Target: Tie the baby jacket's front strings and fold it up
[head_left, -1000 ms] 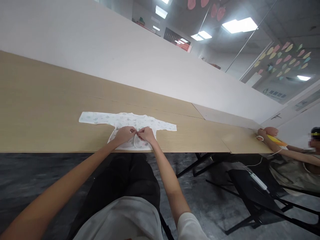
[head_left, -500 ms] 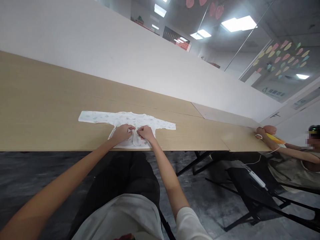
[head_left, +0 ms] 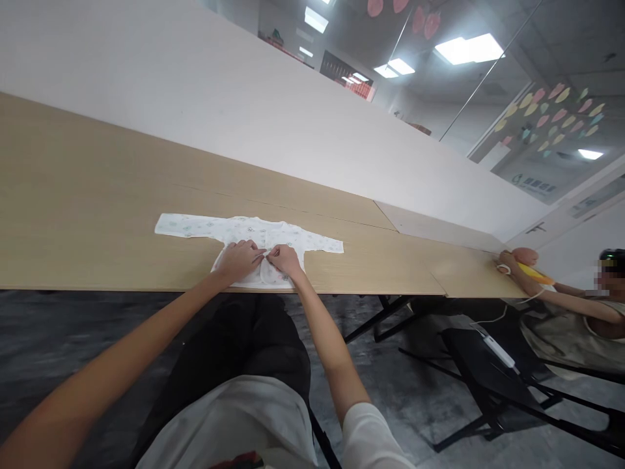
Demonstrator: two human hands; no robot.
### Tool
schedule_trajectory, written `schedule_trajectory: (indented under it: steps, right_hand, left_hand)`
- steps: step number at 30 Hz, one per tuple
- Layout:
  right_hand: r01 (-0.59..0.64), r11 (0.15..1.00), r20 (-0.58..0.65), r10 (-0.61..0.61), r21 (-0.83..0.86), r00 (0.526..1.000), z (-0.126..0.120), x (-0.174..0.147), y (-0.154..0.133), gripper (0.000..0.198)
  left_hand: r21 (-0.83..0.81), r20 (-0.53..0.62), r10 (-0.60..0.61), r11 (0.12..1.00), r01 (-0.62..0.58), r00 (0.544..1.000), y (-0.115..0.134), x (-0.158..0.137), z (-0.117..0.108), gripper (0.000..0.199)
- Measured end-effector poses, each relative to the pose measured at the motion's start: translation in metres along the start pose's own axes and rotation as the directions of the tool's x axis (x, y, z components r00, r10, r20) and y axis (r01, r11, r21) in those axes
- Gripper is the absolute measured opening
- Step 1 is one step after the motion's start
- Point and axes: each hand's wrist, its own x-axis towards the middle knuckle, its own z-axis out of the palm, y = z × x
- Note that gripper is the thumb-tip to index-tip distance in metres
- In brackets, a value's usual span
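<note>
A small white baby shirt with a faint print lies spread on the table, both sleeves stretched out to the sides. Its lower edge reaches close to the table's front edge. My left hand rests on the front of the shirt, fingers bent and pinched on the fabric near the middle opening. From the other side my right hand pinches the cloth at the same opening, fingertips almost meeting those of the left. The fingers cover whatever small part of the shirt's front lies between them.
The long wooden table runs along a white partition with glass above. At the far right another person's hands hold a doll on the table. A black folding chair with a white power strip stands below.
My left hand has shifted slightly right, its fingers closing in toward the right hand's fingertips. My right hand stays at the opening, and the shirt lies nearly as before.
</note>
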Motion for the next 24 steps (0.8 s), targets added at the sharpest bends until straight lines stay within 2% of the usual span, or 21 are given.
schedule_trajectory:
  steps: [3, 10, 12, 15, 17, 19, 21, 24]
  right_hand:
    - [0.004, 1.0, -0.032, -0.005, -0.026, 0.999, 0.003, 0.0, 0.001, 0.01]
    - [0.024, 1.0, -0.05, -0.025, -0.015, 0.998, 0.008, 0.002, 0.007, 0.014]
    - [0.018, 0.998, 0.009, -0.019, 0.065, 1.0, 0.006, 0.006, 0.01, 0.013]
    - [-0.071, 0.959, 0.144, 0.032, 0.276, 0.989, -0.005, 0.023, 0.017, 0.012]
    - [-0.104, 0.932, 0.078, 0.082, 0.348, 0.994, -0.017, 0.04, 0.024, 0.025]
    - [-0.067, 0.962, -0.133, 0.105, 0.266, 0.986, -0.03, 0.059, 0.033, 0.031]
    - [-0.034, 0.997, -0.269, 0.052, 0.071, 0.962, -0.04, 0.074, 0.043, 0.037]
    - [-0.051, 0.979, -0.21, 0.009, -0.196, 0.978, -0.049, 0.088, 0.055, 0.039]
  left_hand:
    - [0.063, -0.007, 0.036, 0.997, -0.035, 0.999, 0.002, -0.003, -0.003, 0.035]
    - [0.013, -0.046, 0.126, 0.992, -0.125, 0.991, 0.001, -0.007, 0.002, 0.038]
    - [0.013, -0.036, 0.144, 0.989, -0.144, 0.989, -0.001, -0.008, 0.006, 0.038]
    - [-0.032, 0.002, 0.129, 0.991, -0.129, 0.992, -0.012, 0.0, 0.008, 0.038]
    - [-0.085, 0.017, 0.07, 0.994, -0.068, 0.997, -0.026, 0.014, 0.006, 0.039]
    - [-0.111, 0.011, -0.036, 0.993, 0.037, 0.999, -0.045, 0.033, 0.003, 0.043]
    - [-0.086, 0.024, -0.16, 0.983, 0.162, 0.987, -0.067, 0.05, 0.0, 0.045]
    - [-0.03, 0.106, -0.297, 0.953, 0.302, 0.949, -0.1, 0.063, 0.0, 0.051]
